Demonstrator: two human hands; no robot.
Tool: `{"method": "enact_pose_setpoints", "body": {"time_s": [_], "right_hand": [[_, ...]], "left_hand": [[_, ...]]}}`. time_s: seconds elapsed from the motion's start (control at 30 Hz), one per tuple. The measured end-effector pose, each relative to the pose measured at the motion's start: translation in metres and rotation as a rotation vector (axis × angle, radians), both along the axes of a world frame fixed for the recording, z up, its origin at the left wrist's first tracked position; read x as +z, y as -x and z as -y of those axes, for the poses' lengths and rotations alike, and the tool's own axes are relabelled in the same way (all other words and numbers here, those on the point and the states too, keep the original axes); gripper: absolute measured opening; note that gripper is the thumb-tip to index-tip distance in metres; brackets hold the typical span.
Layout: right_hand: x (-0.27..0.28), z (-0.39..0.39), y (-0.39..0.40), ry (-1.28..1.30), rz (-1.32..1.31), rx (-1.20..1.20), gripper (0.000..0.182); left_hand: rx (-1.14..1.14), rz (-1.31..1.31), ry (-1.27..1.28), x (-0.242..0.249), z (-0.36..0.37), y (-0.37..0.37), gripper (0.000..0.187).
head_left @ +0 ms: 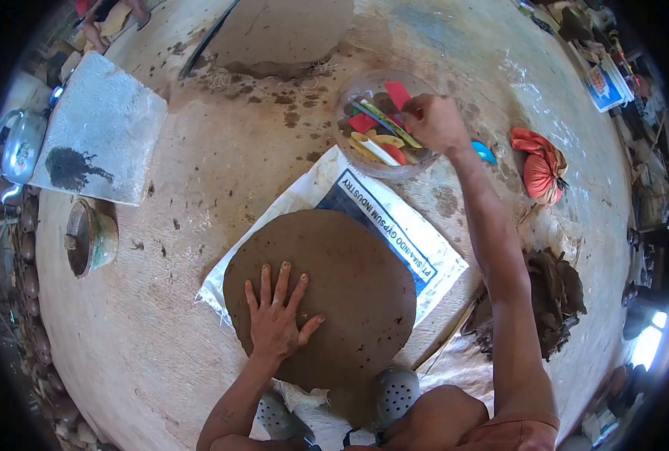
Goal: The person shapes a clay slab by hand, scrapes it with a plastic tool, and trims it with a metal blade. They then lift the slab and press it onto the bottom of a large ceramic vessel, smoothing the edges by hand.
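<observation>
My left hand [277, 316] lies flat with its fingers spread on a wide round slab of brown clay [357, 278]. Under the slab is a white and blue printed gypsum sack [432, 255]. Over the right rim of a clear round bowl [402, 170] is my right hand [441, 124], its fingers curled in and pinched; whatever they hold, if anything, is hidden. The bowl contains several tools, among them a long yellow-green strip [387, 122], a red flat piece [397, 93], a white stick [379, 150] and some yellow pieces [361, 144].
Right of the bowl are a turquoise piece [484, 152] and a tied orange cloth bundle [541, 173]. Clay scraps [552, 301] are heaped at the right. A pot [101, 239], a pale slab [116, 120] and a kettle [23, 150] stand left; another person's leg [92, 34] shows far back.
</observation>
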State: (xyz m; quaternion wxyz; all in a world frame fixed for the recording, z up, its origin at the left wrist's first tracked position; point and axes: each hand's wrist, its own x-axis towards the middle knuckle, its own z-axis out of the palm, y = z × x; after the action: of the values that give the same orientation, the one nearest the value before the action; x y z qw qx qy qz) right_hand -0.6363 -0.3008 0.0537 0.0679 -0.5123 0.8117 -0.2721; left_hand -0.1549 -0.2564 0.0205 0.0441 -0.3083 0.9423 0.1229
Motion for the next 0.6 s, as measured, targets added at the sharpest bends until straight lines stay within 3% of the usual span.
{"method": "enact_pose_setpoints", "body": {"time_s": [0.07, 0.17, 0.27, 0.4, 0.5, 0.57, 0.6], "right_hand": [[-0.020, 0.021, -0.010, -0.062, -0.237, 0.068, 0.030], [-0.027, 0.045, -0.023, -0.274, -0.313, 0.075, 0.032], [-0.053, 0.058, -0.015, -0.317, -0.411, 0.199, 0.027], [-0.044, 0.065, -0.028, -0.442, -0.347, 0.185, 0.026], [-0.064, 0.067, -0.016, -0.380, -0.377, 0.170, 0.022], [-0.065, 0.064, -0.013, -0.158, -0.286, 0.170, 0.029], [-0.054, 0.057, -0.022, -0.172, -0.285, 0.171, 0.029]], "left_hand": [[0.004, -0.015, 0.001, -0.001, 0.001, -0.001, 0.087], [0.010, -0.032, -0.005, -0.002, 0.001, -0.002, 0.087], [0.015, -0.028, -0.026, 0.000, 0.001, -0.002, 0.086], [0.012, -0.027, -0.047, 0.000, 0.003, -0.003, 0.085], [0.006, -0.053, -0.033, -0.001, 0.004, -0.004, 0.085], [0.011, -0.047, -0.043, -0.003, 0.003, -0.005, 0.086], [0.005, -0.049, -0.028, -0.005, 0.004, -0.006, 0.087]]}}
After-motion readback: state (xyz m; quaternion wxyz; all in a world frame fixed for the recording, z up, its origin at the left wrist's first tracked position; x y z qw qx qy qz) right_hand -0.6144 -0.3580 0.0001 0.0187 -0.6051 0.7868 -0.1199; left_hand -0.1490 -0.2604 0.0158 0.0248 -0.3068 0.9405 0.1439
